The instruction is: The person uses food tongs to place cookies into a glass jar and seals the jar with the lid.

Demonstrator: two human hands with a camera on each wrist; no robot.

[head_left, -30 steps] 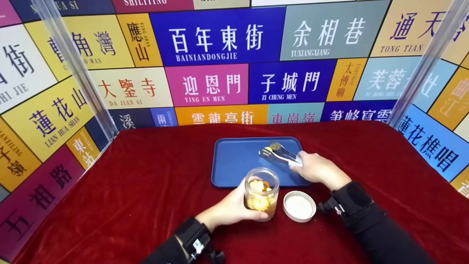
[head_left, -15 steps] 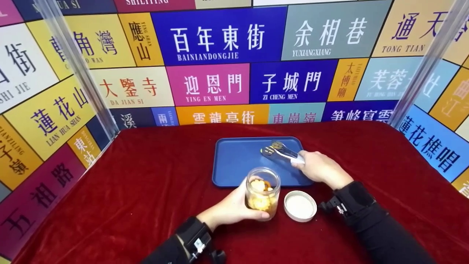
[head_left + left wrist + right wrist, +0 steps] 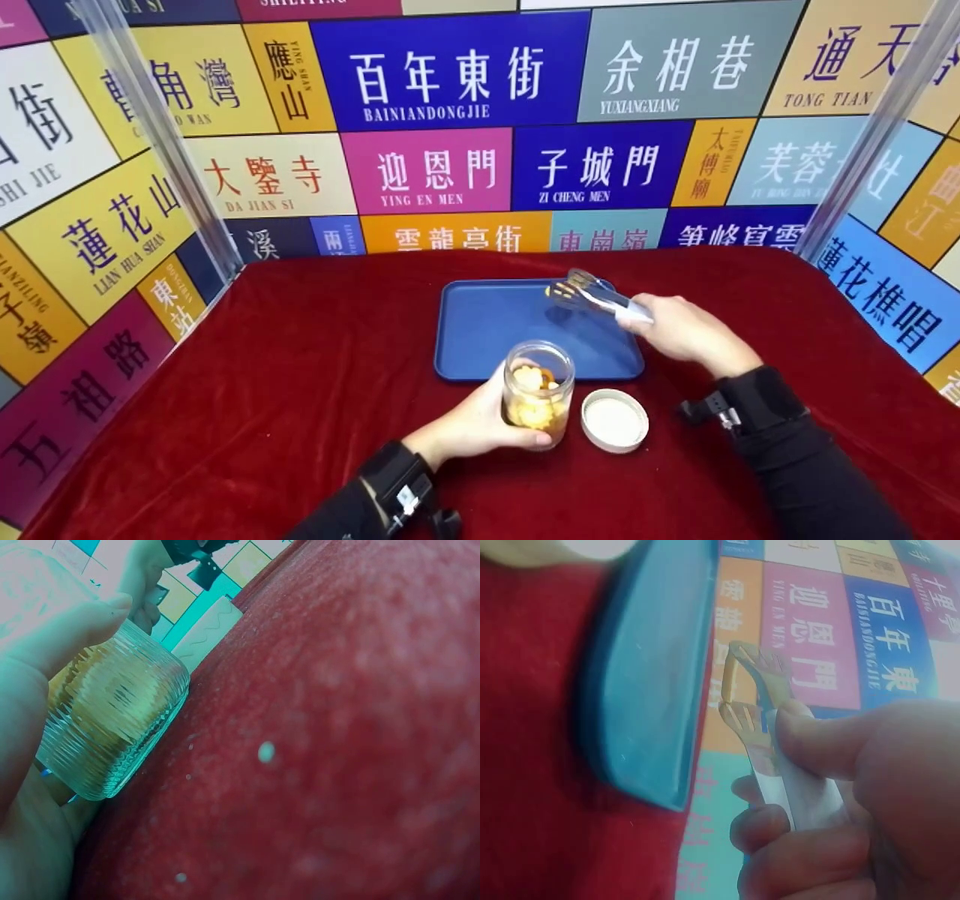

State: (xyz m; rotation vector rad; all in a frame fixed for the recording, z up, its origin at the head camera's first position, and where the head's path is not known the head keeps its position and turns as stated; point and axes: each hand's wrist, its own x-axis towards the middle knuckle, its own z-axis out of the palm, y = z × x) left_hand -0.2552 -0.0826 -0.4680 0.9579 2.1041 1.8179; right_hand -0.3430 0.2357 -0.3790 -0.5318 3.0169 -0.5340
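My left hand (image 3: 476, 424) grips a clear glass jar (image 3: 559, 420), which stands uncapped on the red cloth. Yellow flower-shaped cookies (image 3: 534, 412) and a brown ring-like piece fill its lower part. In my right hand (image 3: 686, 330) are metal tongs (image 3: 596, 294) with a pale handle, raised over the far right part of the blue tray (image 3: 487, 330). Seen from the right wrist, the slotted tong heads pinch a thin yellow cookie (image 3: 728, 679) on edge. In the left wrist view the thumb lies across the jar's ribbed side (image 3: 142, 690).
A round white lid (image 3: 614, 421) lies on the cloth just right of the jar, in front of the tray. Red cloth (image 3: 315, 375) covers the table. Printed panels (image 3: 450, 71) and clear corner posts (image 3: 161, 135) enclose the back and sides.
The tongs closed on the yellow cookie on the tray, then my right hand lifted them up and to the right. My left hand and the jar have stayed in place.
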